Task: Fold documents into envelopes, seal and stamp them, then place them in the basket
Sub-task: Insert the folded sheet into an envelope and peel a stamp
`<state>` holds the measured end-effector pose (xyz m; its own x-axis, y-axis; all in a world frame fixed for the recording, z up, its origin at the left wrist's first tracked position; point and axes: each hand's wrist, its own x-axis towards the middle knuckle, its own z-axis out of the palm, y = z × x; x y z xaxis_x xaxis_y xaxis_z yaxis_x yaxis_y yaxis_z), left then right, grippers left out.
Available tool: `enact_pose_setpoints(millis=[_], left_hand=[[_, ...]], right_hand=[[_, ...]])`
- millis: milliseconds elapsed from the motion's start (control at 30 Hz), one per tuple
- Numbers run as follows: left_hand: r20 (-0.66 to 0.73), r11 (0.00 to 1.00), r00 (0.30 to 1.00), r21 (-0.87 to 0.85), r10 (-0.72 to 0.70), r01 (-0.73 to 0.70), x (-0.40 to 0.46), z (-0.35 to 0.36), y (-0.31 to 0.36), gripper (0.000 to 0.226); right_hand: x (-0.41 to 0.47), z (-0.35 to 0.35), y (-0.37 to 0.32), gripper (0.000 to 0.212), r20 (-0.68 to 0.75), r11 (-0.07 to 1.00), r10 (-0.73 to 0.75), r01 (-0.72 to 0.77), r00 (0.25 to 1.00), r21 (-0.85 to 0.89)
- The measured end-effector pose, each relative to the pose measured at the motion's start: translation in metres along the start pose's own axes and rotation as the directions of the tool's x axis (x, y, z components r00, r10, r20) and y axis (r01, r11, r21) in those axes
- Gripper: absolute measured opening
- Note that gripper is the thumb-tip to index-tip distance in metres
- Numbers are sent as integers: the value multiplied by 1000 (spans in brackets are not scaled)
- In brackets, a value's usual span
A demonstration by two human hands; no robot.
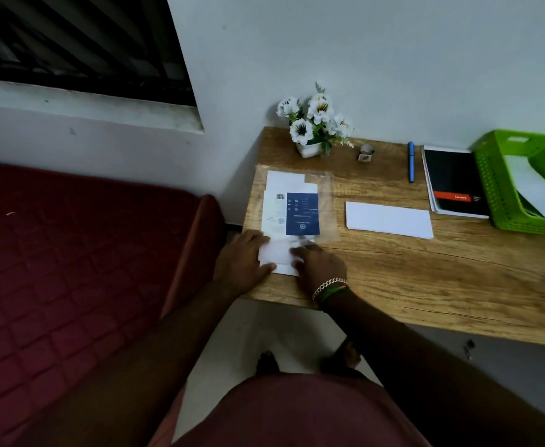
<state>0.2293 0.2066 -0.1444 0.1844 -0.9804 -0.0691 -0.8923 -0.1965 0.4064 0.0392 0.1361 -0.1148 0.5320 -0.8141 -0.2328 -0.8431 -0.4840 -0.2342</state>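
Desk (426, 279): wooden top against the wall, all task things carried on it; a red bed (71, 269) stands to its left.
Basket (503, 188): green, at the far right edge, cut off by the frame. White paper is seen inside, judged to be finished envelopes, though no seal or stamp can be made out.
Notebook (455, 179): black cover, just beside the basket, apparently untouched.
Envelope stack (389, 219): blank white, flat, mid-desk, well apart from the hands. Judged still to be filled; the count cannot be read.
Document pile (292, 209): under a clear plastic sleeve at the left of the desk, a blue-printed sheet on top. Print too small to read.
Folded paper (279, 254): white, at the near edge of the pile, pressed between both hands. Blurred; whether it is a document or an envelope cannot be told.
Left hand (243, 261): flat on the paper's left edge, fingers together and pressed down.
Right hand (319, 262): fingers laid on the paper's right side; pressing or pinching cannot be told through the blur.
Pen (410, 161): blue, lying near the notebook.
Small object (366, 153): beside the flower pot (310, 149); possibly stamp or tape, unclear.
Progress: folding judged under way; sealing, stamping and basket placement not yet done for this piece.
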Motion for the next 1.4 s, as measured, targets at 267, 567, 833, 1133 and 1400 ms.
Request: enact_pose_setpoints(millis=[267, 567, 833, 1133, 1400], left_hand=[[39, 999, 999, 24, -31, 30, 0, -4, 12, 74], [40, 997, 996, -18, -80, 80, -4, -7, 16, 86], [-184, 969, 982, -248, -37, -10, -17, -27, 38, 89], [-284, 932, 954, -311, 94, -184, 3, -72, 163, 132], [-37, 956, 966, 162, 254, -245, 56, -59, 234, 123]], right_hand=[[0, -6, -3, 27, -65, 985, -86, 75, 994, -152], [-9, -8, 1, 18, -234, 982, -189, 185, 954, -39], [-46, -50, 8, 12, -285, 789, 11, 166, 959, 592], [-62, -122, 29, 16, 105, -127, 300, -69, 948, 989], [-64, -149, 108, 25, 5, -5, 391, -3, 920, 1000]])
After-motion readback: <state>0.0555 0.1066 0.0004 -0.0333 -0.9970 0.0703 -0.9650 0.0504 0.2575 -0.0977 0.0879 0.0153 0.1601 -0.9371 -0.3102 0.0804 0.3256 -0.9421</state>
